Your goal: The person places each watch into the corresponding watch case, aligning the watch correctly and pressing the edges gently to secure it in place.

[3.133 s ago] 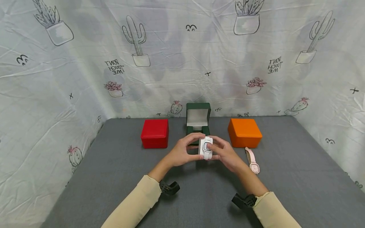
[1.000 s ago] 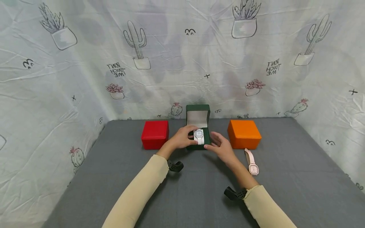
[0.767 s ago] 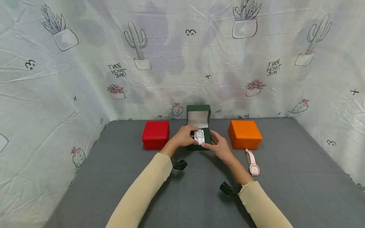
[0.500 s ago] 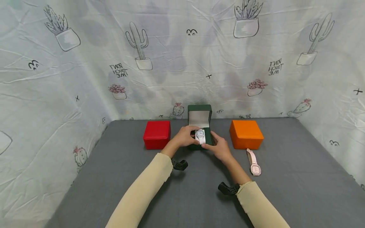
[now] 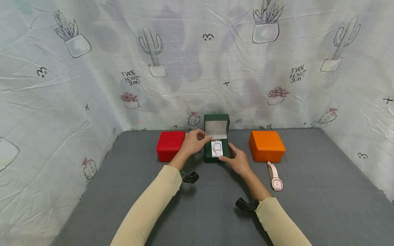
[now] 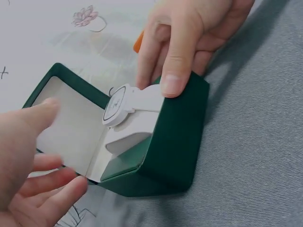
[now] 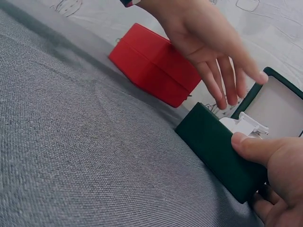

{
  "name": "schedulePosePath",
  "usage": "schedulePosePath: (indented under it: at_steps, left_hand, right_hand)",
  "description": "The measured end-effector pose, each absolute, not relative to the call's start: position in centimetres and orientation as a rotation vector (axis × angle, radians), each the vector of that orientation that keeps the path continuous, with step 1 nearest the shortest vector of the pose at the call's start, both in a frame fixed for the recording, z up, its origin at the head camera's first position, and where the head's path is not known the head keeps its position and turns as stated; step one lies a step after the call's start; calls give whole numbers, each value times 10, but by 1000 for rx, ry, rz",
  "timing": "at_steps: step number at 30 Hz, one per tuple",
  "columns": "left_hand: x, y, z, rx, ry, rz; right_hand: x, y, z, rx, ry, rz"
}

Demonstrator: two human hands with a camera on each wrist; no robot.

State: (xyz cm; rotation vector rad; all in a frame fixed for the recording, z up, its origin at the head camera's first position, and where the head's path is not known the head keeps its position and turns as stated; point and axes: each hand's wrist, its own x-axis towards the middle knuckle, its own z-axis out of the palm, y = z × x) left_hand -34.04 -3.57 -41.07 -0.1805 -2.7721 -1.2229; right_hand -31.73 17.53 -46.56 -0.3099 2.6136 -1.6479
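Observation:
A white watch (image 5: 217, 147) wrapped on a white cushion (image 6: 125, 142) sits in the dark green watch box (image 5: 212, 159), whose lid (image 5: 217, 117) stands raised at the back. With its thumb on the front rim and fingers around the right side, my right hand (image 5: 239, 162) grips the box. The left hand (image 5: 192, 142) is off the watch, its fingers loose beside the lid's left edge. In the left wrist view its thumb overlaps the pale lid lining (image 6: 66, 127). Nothing is in the left hand.
To the left of the green box stands a closed red box (image 5: 170, 145), close behind the left wrist. A closed orange box (image 5: 267, 146) stands to the right, with a pink watch (image 5: 275, 177) lying in front of it on the grey cloth (image 5: 212, 212).
Both hands held the white watch on its cushion before the box; it now rests inside. The left hand has let go and shifted up-left toward the lid; the right has moved to the box's side.

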Motion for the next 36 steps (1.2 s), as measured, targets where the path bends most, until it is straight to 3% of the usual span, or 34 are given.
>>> schedulePosePath:
  at_steps: [4,23,36]
  left_hand:
    - [-344,-34,-409,-106,-2688,-1259]
    - [-365,-27,-402,-198,-2702,-1405]
    - [-375,-22,-410,-109,-2479,-1788]
  right_hand:
    - [-317,176,-468,-304,2610,-1660]
    - [-318,172,-473,-299,2630,-1676]
    - [-323,174,-471,-287,2632,-1694]
